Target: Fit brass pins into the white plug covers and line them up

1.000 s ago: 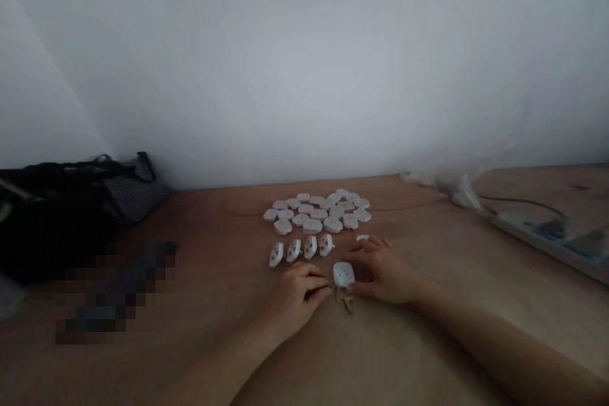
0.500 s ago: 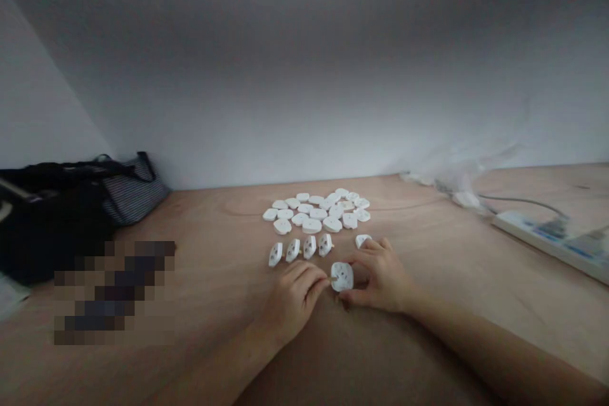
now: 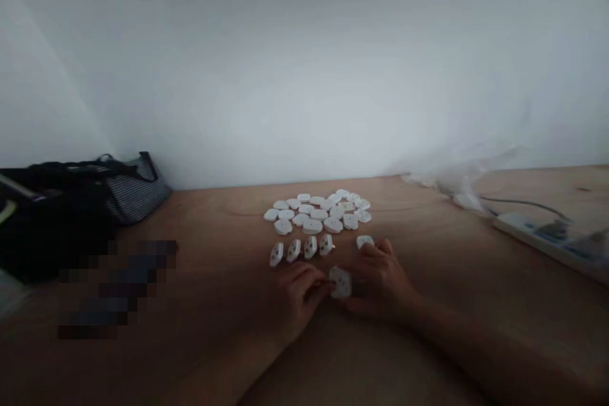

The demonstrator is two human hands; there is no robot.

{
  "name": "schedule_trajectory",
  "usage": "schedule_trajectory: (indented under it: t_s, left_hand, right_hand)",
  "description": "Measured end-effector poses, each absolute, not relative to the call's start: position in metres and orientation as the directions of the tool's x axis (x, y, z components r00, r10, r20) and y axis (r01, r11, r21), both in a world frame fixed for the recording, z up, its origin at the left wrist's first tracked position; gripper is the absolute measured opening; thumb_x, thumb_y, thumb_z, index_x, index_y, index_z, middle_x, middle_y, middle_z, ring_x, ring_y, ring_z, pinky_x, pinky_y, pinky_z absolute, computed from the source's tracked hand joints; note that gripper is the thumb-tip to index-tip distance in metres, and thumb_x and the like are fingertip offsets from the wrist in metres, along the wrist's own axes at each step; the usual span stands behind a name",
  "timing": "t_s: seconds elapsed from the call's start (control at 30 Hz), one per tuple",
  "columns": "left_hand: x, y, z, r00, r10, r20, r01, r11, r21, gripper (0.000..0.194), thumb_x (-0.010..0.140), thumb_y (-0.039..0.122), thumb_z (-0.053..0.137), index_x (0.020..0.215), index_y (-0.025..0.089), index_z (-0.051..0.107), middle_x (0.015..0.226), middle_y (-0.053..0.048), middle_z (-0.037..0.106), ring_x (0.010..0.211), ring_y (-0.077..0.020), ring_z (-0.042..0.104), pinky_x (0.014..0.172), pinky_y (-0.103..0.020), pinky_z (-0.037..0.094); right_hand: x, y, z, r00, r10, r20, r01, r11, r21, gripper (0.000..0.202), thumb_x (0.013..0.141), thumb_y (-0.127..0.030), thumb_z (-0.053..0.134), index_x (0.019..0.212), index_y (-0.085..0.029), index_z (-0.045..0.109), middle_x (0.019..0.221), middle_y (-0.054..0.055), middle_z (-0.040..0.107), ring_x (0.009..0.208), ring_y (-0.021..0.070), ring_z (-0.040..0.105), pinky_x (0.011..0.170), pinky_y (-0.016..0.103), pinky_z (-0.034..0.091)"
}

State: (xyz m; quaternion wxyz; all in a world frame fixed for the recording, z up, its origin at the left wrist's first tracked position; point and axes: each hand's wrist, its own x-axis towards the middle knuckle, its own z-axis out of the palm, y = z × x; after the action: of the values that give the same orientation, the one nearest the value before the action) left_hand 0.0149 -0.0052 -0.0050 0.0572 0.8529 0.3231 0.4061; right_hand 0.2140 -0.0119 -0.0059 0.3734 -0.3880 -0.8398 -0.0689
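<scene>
A white socket piece (image 3: 340,283) with small holes in its face is between my two hands. My right hand (image 3: 384,280) grips it from the right side, thumb below and fingers above. The pinched fingers of my left hand (image 3: 301,288) touch its left edge; in the dim light I cannot make out what small part they hold. Just above my right fingers lies another white piece (image 3: 365,241). Beyond my left hand, several socket pieces (image 3: 310,247) stand on edge in a row. Behind them lies a cluster of white covers (image 3: 313,226).
A black bag (image 3: 57,216) with a striped part stands at the left on the wooden table (image 3: 214,222). Near it is a pixelated dark object (image 3: 124,285). At the right lie a white power strip (image 3: 547,241), a cable and clear plastic wrap (image 3: 457,184).
The picture has darkened over the table and hands, while the wall looks brighter. The held socket piece is tilted slightly differently and sits a little lower. My hands have barely moved.
</scene>
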Motion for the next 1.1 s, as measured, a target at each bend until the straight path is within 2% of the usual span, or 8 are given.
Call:
schedule_trajectory:
  t_s: [0.1, 0.23, 0.4, 0.5, 0.57, 0.8, 0.93, 1.1]
  left_hand:
    - [0.014, -0.004, -0.004, 0.433, 0.658, 0.616, 0.531, -0.739, 0.415, 0.014, 0.081, 0.032, 0.062, 0.084, 0.018, 0.061, 0.079, -0.003, 0.063, 0.075, -0.0171, 0.060, 0.067, -0.026, 0.047]
    - [0.008, 0.001, -0.002, 0.416, 0.695, 0.587, 0.549, -0.706, 0.447, 0.025, 0.078, 0.035, 0.065, 0.095, 0.017, 0.059, 0.085, -0.005, 0.063, 0.081, -0.0196, 0.060, 0.072, -0.030, 0.047]
    - [-0.002, 0.004, -0.004, 0.513, 0.734, 0.446, 0.584, -0.679, 0.445, 0.012, 0.077, 0.029, 0.064, 0.082, 0.018, 0.064, 0.079, -0.003, 0.062, 0.074, -0.0175, 0.059, 0.066, -0.027, 0.048]
    - [-0.003, 0.005, -0.006, 0.510, 0.769, 0.387, 0.626, -0.640, 0.446, 0.013, 0.072, 0.027, 0.069, 0.080, 0.018, 0.067, 0.078, -0.003, 0.062, 0.070, -0.0170, 0.060, 0.061, -0.026, 0.048]
    - [-0.002, 0.006, -0.008, 0.492, 0.784, 0.378, 0.636, -0.621, 0.458, 0.009, 0.076, 0.025, 0.064, 0.078, 0.017, 0.068, 0.076, -0.003, 0.061, 0.068, -0.0162, 0.060, 0.060, -0.025, 0.047]
    - [0.000, 0.007, -0.008, 0.432, 0.714, 0.551, 0.551, -0.693, 0.466, 0.013, 0.086, 0.020, 0.051, 0.082, 0.017, 0.063, 0.077, -0.002, 0.064, 0.072, -0.0153, 0.061, 0.066, -0.025, 0.048]
    - [0.000, 0.002, -0.007, 0.406, 0.637, 0.655, 0.481, -0.758, 0.440, 0.007, 0.085, 0.018, 0.054, 0.086, 0.018, 0.061, 0.079, -0.001, 0.066, 0.073, -0.0140, 0.063, 0.069, -0.023, 0.049]
    - [0.004, -0.002, -0.004, 0.422, 0.568, 0.706, 0.397, -0.816, 0.420, 0.008, 0.083, 0.013, 0.057, 0.087, 0.018, 0.062, 0.084, -0.003, 0.067, 0.080, -0.0145, 0.064, 0.074, -0.023, 0.050]
  right_hand:
    - [0.213, -0.014, -0.005, -0.450, 0.571, 0.687, 0.679, 0.718, -0.153, 0.039, 0.067, -0.047, 0.066, 0.096, -0.021, 0.065, 0.072, 0.003, 0.066, 0.071, 0.0194, 0.053, 0.069, 0.034, 0.025]
    - [0.216, -0.014, -0.004, -0.475, 0.578, 0.663, 0.667, 0.728, -0.157, 0.042, 0.066, -0.049, 0.067, 0.098, -0.022, 0.064, 0.076, 0.004, 0.066, 0.073, 0.0195, 0.053, 0.070, 0.034, 0.025]
    - [0.228, -0.007, -0.004, -0.402, 0.632, 0.662, 0.726, 0.661, -0.190, 0.042, 0.063, -0.047, 0.071, 0.096, -0.020, 0.066, 0.073, 0.005, 0.064, 0.073, 0.0200, 0.054, 0.069, 0.033, 0.027]
    - [0.233, -0.005, -0.005, -0.379, 0.649, 0.660, 0.737, 0.643, -0.208, 0.041, 0.064, -0.046, 0.070, 0.097, -0.021, 0.066, 0.076, 0.005, 0.066, 0.074, 0.0202, 0.054, 0.068, 0.034, 0.027]
    - [0.233, -0.004, -0.005, -0.379, 0.650, 0.659, 0.734, 0.645, -0.213, 0.042, 0.064, -0.046, 0.070, 0.098, -0.022, 0.065, 0.076, 0.005, 0.066, 0.074, 0.0207, 0.054, 0.069, 0.034, 0.027]
    - [0.226, -0.007, -0.005, -0.406, 0.684, 0.606, 0.722, 0.647, -0.246, 0.043, 0.060, -0.046, 0.074, 0.096, -0.023, 0.067, 0.076, 0.005, 0.064, 0.076, 0.0210, 0.054, 0.071, 0.034, 0.028]
    - [0.224, -0.009, -0.004, -0.415, 0.716, 0.562, 0.691, 0.649, -0.317, 0.043, 0.059, -0.046, 0.074, 0.096, -0.024, 0.066, 0.074, 0.003, 0.064, 0.075, 0.0202, 0.053, 0.072, 0.034, 0.028]
    - [0.220, -0.011, -0.001, -0.463, 0.742, 0.485, 0.629, 0.661, -0.409, 0.043, 0.061, -0.045, 0.073, 0.100, -0.028, 0.065, 0.087, 0.001, 0.068, 0.080, 0.0207, 0.054, 0.077, 0.035, 0.029]
